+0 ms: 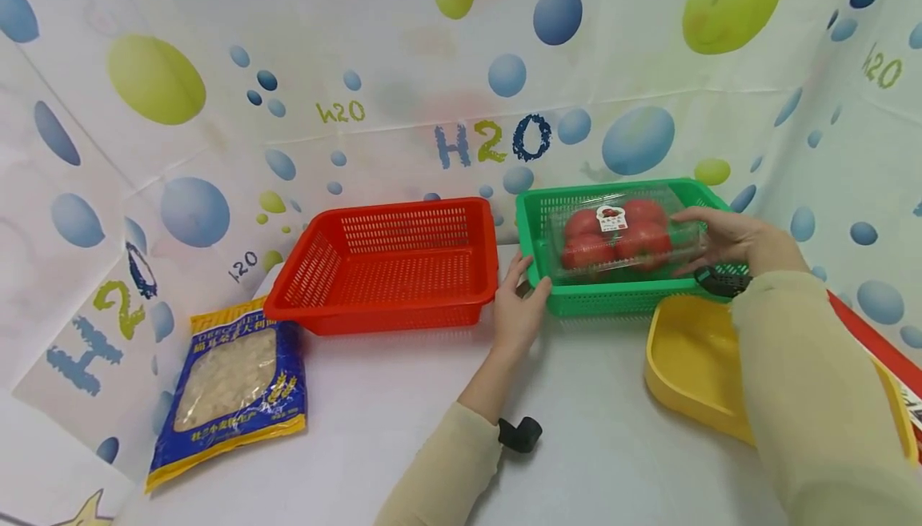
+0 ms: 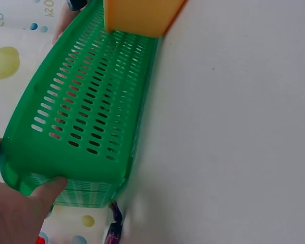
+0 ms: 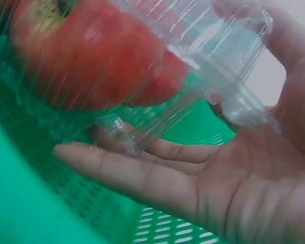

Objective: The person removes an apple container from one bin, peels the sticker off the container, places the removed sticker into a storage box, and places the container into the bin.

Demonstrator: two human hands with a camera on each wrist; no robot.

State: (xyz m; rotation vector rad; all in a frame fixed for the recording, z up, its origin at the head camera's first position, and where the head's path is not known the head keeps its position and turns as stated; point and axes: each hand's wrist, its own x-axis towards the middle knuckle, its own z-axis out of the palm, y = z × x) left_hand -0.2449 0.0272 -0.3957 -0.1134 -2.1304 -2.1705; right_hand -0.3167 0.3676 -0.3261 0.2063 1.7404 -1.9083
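Note:
A clear plastic box of tomatoes (image 1: 587,252), with a white label on its lid, lies inside the green basket (image 1: 605,302). My right hand (image 1: 735,239) holds the box by its right end. In the right wrist view its thumb is over the lid and the fingers (image 3: 127,173) reach beneath the box, where a red tomato (image 3: 107,61) shows through the plastic. At the basket's left end, my left hand (image 1: 515,310) grips the rim. The left wrist view has that thumb (image 2: 51,190) against the outer end wall.
An empty red basket (image 1: 396,318) stands left of the green one. Farther left lies a blue and yellow pasta bag (image 1: 226,382). The yellow tray (image 1: 691,398) is close in front of the green basket, partly under my right sleeve. A red packet (image 1: 875,330) lies at the right edge.

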